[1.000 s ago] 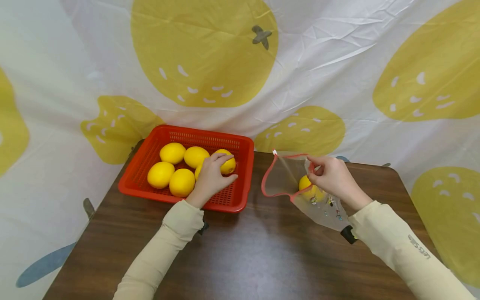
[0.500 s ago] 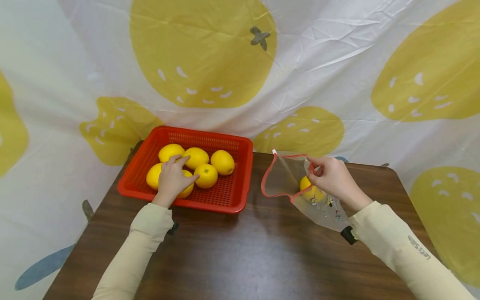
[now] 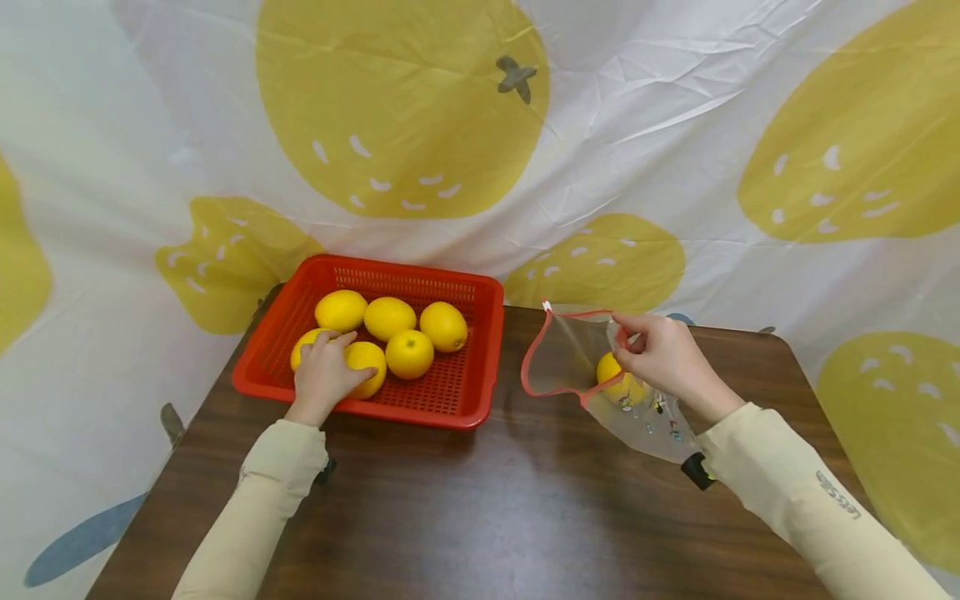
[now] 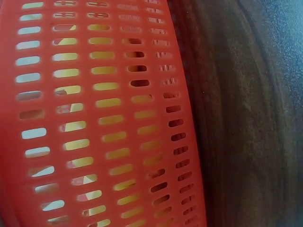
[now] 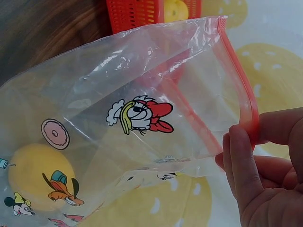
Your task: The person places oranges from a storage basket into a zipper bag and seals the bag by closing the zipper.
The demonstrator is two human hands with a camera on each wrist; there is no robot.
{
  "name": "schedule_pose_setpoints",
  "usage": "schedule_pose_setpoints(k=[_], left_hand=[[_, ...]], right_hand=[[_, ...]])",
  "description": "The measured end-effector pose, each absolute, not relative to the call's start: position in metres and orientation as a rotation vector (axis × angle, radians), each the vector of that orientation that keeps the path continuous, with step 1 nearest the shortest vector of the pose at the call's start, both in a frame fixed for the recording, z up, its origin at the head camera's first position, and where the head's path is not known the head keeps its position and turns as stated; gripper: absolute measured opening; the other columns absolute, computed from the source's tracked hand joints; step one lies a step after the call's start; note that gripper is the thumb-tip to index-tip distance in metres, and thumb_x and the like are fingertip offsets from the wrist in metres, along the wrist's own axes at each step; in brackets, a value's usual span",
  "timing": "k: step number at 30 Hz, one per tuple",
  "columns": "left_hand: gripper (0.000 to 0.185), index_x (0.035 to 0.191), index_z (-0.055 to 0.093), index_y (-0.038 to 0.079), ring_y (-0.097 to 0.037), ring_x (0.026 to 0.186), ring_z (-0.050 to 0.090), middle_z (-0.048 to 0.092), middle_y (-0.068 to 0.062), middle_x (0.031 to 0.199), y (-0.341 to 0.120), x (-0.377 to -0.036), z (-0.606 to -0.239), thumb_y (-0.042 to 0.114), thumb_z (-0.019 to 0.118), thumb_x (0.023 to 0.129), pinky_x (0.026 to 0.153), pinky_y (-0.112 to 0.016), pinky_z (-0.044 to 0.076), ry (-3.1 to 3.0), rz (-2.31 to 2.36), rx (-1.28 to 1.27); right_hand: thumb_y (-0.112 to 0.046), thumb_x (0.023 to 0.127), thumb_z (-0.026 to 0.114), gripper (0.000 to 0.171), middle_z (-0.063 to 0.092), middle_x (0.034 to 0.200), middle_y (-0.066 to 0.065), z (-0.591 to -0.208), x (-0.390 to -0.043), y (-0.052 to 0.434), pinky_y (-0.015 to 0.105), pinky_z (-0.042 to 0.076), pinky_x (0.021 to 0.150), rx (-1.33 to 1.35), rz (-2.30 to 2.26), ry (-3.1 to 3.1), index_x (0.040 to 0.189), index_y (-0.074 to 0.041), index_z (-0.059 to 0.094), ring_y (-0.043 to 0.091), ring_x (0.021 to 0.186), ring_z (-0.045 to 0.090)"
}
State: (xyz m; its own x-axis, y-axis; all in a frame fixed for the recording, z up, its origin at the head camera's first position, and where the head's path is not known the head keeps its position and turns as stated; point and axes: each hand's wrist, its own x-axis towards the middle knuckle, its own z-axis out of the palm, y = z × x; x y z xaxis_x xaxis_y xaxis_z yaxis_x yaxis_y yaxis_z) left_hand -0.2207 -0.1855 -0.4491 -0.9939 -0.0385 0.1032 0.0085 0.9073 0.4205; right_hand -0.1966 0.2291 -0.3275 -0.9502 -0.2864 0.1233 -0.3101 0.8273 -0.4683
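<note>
While I logged this moment from my remote station, the red basket [image 3: 480, 358] served as my landmark on the dark wooden worktop [image 3: 487, 517]. Item one: my left hand [image 3: 324, 377], inside the basket at its near left corner, lay with curled fingers over a yellow lemon [image 3: 303, 345] there and touched the next lemon [image 3: 366, 360] just to its right; whether it truly gripped either I could not tell. Item two: three more lemons, one in the basket's middle [image 3: 408, 353] and two along its far side [image 3: 341, 310] [image 3: 388, 317], plus another at the far right [image 3: 444, 326]. Item three: a clear zip bag [image 3: 570, 362] with a red rim and cartoon prints, right of the basket and apart from it, mouth turned toward the basket. Item four: my right hand [image 3: 663, 358] pinched the bag's rim between thumb and fingers [image 5: 239, 156], holding the mouth open. Item five: one lemon [image 5: 40, 175] lay inside the bag, low in it. The left wrist view showed only the basket's slotted wall [image 4: 94, 118], yellow showing through the slots, beside the wood.
</note>
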Motion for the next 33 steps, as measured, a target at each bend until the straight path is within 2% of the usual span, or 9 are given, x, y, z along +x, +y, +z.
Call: schedule_pose_setpoints(k=[6,15,24,33], left_hand=[[0.064,0.123,0.055,0.000,-0.047,0.102,0.042,0.047,-0.026,0.122,-0.1846,-0.2210,-0.4528,0.035,0.074,0.072,0.078,-0.054,0.041,-3.005,-0.637,0.012],[0.063,0.122,0.055,-0.001,-0.041,0.098,0.050,0.056,-0.024,0.114,-0.1852,-0.2217,-0.4546,0.032,0.074,0.072,0.083,-0.050,0.039,-3.034,-0.617,-0.050],[0.072,0.131,0.043,-0.005,-0.041,0.107,0.047,0.048,-0.029,0.123,-0.1838,-0.2265,-0.4523,0.026,0.073,0.073,0.091,-0.053,0.034,-3.139,-0.587,-0.155],[0.078,0.133,0.039,-0.005,-0.043,0.114,0.042,0.045,-0.030,0.126,-0.1824,-0.2297,-0.4522,0.026,0.075,0.072,0.094,-0.057,0.030,-3.200,-0.578,-0.143]], right_hand=[[-0.006,0.078,0.060,0.044,0.062,0.070,0.005,-0.3264,-0.1965,0.2271,0.022,0.037,0.046,0.500,0.772,-2.958,0.121,0.003,0.055,0.013,0.062,0.058],[-0.005,0.078,0.059,0.044,0.061,0.069,0.003,-0.3270,-0.1972,0.2251,0.022,0.037,0.047,0.518,0.777,-2.963,0.121,0.004,0.056,0.012,0.061,0.056],[-0.005,0.077,0.059,0.044,0.061,0.069,0.002,-0.3290,-0.1978,0.2253,0.023,0.037,0.047,0.512,0.779,-2.963,0.121,0.004,0.056,0.011,0.060,0.056],[-0.005,0.077,0.058,0.046,0.061,0.072,0.003,-0.3317,-0.1973,0.2250,0.023,0.039,0.047,0.514,0.787,-2.970,0.122,0.004,0.054,0.012,0.061,0.056]])
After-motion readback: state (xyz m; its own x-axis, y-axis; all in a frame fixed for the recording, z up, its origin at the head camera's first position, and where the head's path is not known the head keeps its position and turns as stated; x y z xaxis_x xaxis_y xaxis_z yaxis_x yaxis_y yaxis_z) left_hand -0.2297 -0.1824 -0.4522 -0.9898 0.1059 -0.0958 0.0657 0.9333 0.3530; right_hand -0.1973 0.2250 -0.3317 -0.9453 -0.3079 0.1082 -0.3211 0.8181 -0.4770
